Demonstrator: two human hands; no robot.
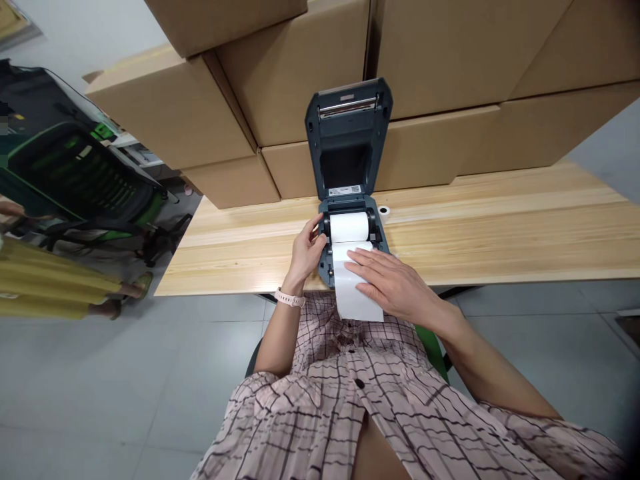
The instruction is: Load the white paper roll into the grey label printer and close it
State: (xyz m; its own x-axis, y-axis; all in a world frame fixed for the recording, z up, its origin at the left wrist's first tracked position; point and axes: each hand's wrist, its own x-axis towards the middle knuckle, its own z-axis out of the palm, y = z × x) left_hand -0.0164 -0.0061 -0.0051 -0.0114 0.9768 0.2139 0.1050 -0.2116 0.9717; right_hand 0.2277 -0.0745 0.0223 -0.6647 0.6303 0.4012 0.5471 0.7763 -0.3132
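On the table (500, 233): our printer (345, 157), open, roll (349, 227) inside!
Left hand (305, 257): thumb, fingers parted at its rim.
Right hand (400, 287): fingers slightly apart, on strip (354, 303).
Strip: likely light, limp; we'd pinch edges.

Nothing can be read: print on the white label (344, 191) at the lid (345, 133)'s lower edge and the sticker (347, 97) by its top edge is too small.
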